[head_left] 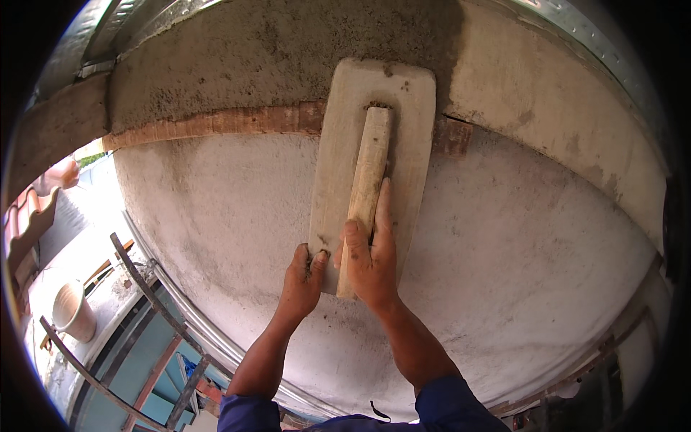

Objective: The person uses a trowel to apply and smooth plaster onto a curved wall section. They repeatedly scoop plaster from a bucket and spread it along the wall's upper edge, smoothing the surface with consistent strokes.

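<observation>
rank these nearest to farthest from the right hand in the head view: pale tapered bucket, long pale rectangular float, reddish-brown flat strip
1. Long pale rectangular float: held in the right hand.
2. Reddish-brown flat strip: above the hand, running across the wall and partly hidden by the float.
3. Pale tapered bucket: well off to the lower left.

place: building site | shown by: plastering float [371, 169] | damp-looking render [237, 65] | bucket [75, 311] | roof tiles [30, 225]
</observation>
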`<state>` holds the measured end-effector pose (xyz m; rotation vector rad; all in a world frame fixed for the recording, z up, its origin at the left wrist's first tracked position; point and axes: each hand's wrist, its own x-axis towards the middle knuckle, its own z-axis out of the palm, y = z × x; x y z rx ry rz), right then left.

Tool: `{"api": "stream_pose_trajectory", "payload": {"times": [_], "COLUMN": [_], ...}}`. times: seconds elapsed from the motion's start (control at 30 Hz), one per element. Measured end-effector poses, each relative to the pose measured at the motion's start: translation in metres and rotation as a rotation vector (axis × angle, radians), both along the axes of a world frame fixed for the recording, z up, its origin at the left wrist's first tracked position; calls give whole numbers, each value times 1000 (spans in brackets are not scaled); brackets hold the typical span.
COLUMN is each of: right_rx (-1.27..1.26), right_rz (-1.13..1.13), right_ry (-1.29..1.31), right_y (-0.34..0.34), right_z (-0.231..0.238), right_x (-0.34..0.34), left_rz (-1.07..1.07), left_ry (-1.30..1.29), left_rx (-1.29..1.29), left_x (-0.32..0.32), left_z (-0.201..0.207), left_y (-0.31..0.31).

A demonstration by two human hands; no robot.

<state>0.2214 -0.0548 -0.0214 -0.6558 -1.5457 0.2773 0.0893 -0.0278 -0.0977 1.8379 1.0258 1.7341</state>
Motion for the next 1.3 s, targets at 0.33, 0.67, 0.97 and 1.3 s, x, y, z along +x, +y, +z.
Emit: {"api": "stream_pose_trajectory", "payload": {"times": [0.33, 0.67, 0.97, 1.3], "right_rx": [-25, -66, -81, 68], "right_rz": [27, 84, 86, -34], "right_ry": [42, 25, 39, 22], "right_y": [1, -6, -7, 6], "right_z": [49, 104, 116, 118], "right_x": [0, -3, -5, 4], "left_rz": [-29, -10, 20, -19], "left_ry": [-1, 12, 11, 32], "left_rx": [-42, -30, 59, 28], "left_x": [3, 1, 2, 4], "left_z": [49, 98, 107, 111], "left_y": [5, 16, 23, 18]}}
